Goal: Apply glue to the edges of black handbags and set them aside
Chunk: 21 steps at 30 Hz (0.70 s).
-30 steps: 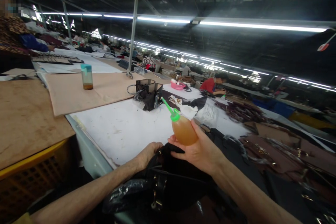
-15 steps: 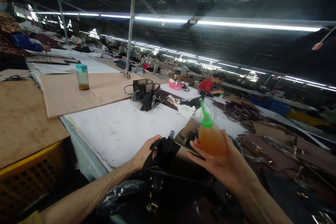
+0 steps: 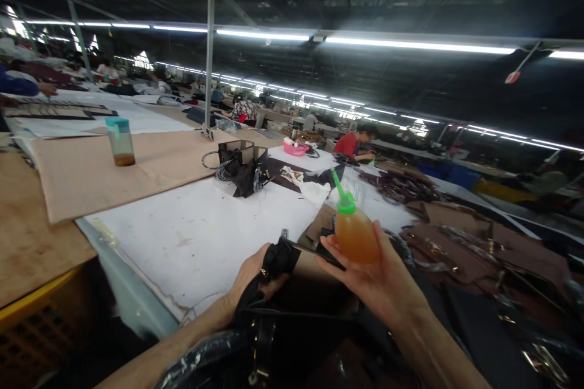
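My right hand (image 3: 383, 279) holds a squeeze bottle (image 3: 357, 237) of amber liquid, its green nozzle pointing up and to the left. The bottle rests against the palm, and the fingertips reach towards the rim of a black handbag (image 3: 314, 328). That bag stands open in front of me, its tan inside showing and gold fittings on its strap. At the bag's left edge, my left hand (image 3: 253, 270) is closed around gathered black material. Part of its fingers is hidden behind that material.
A teal-lidded cup (image 3: 121, 143) stands on a tan sheet (image 3: 82, 170) at left. Another black bag (image 3: 241, 167) sits on the white table (image 3: 182, 225). Brown bag pieces (image 3: 483, 255) lie at right. A yellow crate (image 3: 41, 316) is below left. A person in red (image 3: 349, 144) works farther back.
The view has turned slightly to the right, so the surroundings sit further left. The left thumb now shows under the black material. The right hand still holds the bottle.
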Each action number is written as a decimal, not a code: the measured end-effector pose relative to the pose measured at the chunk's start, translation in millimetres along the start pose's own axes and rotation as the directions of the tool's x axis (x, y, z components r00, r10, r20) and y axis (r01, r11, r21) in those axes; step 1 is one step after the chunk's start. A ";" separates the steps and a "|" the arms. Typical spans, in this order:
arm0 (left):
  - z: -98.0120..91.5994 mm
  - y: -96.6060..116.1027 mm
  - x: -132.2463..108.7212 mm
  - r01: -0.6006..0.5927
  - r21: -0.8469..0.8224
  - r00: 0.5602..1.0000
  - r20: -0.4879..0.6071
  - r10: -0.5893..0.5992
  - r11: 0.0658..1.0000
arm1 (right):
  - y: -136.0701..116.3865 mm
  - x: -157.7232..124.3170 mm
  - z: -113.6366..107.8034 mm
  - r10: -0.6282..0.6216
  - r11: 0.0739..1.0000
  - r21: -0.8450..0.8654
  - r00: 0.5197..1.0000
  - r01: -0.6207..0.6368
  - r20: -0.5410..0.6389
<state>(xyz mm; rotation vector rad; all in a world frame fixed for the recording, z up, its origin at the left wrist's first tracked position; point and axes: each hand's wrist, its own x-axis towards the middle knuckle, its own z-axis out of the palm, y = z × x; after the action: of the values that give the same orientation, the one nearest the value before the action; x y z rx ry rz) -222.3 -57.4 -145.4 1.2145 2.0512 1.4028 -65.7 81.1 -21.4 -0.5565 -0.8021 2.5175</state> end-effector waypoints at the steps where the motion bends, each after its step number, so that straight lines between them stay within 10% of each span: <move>1: 2.7 -3.8 0.8 -0.021 0.058 0.998 -0.064 0.025 0.998 | 0.7 -0.4 0.7 -0.009 1.000 -0.005 1.000 0.009 -0.001; 7: -0.8 -3.5 0.0 -0.048 0.038 0.995 -0.080 0.051 0.998 | -1.6 -7.8 -2.0 -0.037 0.999 -0.015 0.999 0.037 0.028; 15: -32.6 59.1 26.2 -0.080 -0.257 0.978 0.168 0.126 0.963 | -20.1 -34.9 -13.4 -0.029 1.000 0.004 0.994 0.029 -0.110; 21: -66.1 98.3 56.7 -0.027 -0.158 0.846 0.522 0.106 0.987 | -35.4 -76.5 -31.1 -0.096 0.974 -0.217 0.990 0.071 -0.106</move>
<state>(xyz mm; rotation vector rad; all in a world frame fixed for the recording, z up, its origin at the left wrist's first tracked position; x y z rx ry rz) -256.9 -35.7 -20.6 1.4264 1.5110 1.0605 22.6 81.4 -4.7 -0.7174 -1.0357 2.3138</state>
